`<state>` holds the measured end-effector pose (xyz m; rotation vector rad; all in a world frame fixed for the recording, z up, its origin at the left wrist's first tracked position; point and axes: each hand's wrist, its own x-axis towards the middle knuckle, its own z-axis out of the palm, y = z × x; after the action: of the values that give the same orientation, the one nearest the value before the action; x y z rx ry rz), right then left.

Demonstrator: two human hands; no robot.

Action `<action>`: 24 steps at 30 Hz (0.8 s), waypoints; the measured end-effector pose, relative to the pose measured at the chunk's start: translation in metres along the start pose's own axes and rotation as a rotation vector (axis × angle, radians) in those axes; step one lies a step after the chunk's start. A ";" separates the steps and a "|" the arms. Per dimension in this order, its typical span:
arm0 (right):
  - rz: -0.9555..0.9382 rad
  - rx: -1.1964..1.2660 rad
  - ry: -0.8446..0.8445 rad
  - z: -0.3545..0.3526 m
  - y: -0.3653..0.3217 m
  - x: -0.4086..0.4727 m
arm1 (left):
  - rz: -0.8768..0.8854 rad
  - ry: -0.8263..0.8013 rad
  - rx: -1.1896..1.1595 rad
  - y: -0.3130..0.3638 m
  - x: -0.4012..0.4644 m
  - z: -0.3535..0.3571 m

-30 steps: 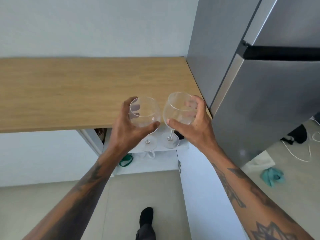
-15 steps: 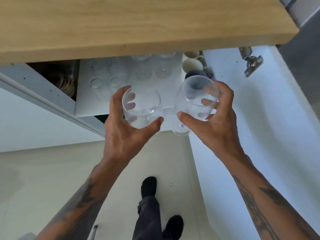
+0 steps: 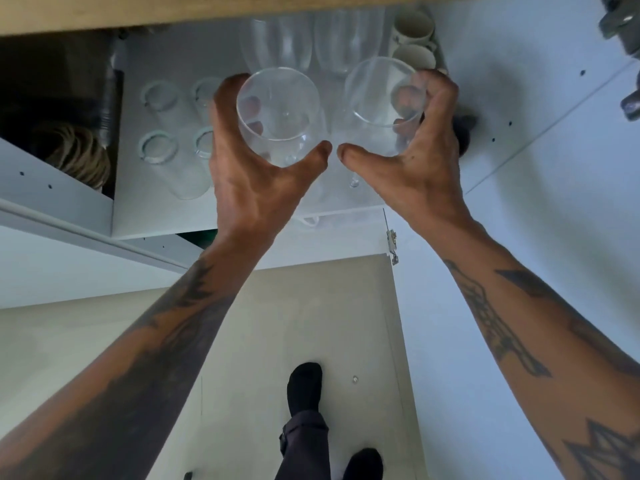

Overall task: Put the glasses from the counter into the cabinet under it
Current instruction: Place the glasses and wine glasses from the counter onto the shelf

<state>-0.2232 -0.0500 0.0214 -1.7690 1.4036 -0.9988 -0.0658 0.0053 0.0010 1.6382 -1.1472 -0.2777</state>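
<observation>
Now both hands are under the wooden table edge [image 3: 173,12], each carrying a wine glass by the bowl above the white cabinet shelf [image 3: 145,216]. The left hand [image 3: 252,174] has its grip wrapped around the left glass [image 3: 277,112], thumb at five o'clock of the bowl and fingers around the far side. The right hand [image 3: 419,161] pinches the right glass [image 3: 381,98] the same way, thumb at seven o'clock. The two thumbs are near each other but apart.

To do this step well, I would lower each glass straight down so the foot meets the shelf flat, keep the bowls from knocking together, and only loosen the fingers once the foot sits steady. The free shelf space looks tight: tumblers [image 3: 159,147] stand at nine o'clock of the left glass, stemmed glasses [image 3: 332,39] crowd twelve o'clock, and mugs [image 3: 414,29] sit at one o'clock.

Around it, the shelf is smooth white board, the open cabinet door [image 3: 519,306] hangs at the right, and a pale floor [image 3: 86,341] shows below with the person's dark-socked feet.
</observation>
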 end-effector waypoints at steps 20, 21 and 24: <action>0.124 -0.026 -0.070 0.017 0.005 0.031 | -0.222 -0.113 -0.031 -0.023 0.016 0.001; 0.148 -0.028 -0.077 0.015 0.005 0.026 | -0.257 -0.093 -0.019 -0.017 0.005 -0.004; 0.222 -0.087 -0.111 0.002 -0.003 0.011 | -0.341 -0.025 -0.049 0.015 -0.044 -0.019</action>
<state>-0.2191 -0.0605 0.0247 -1.6594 1.5526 -0.7214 -0.0834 0.0522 0.0055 1.7867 -0.8669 -0.5411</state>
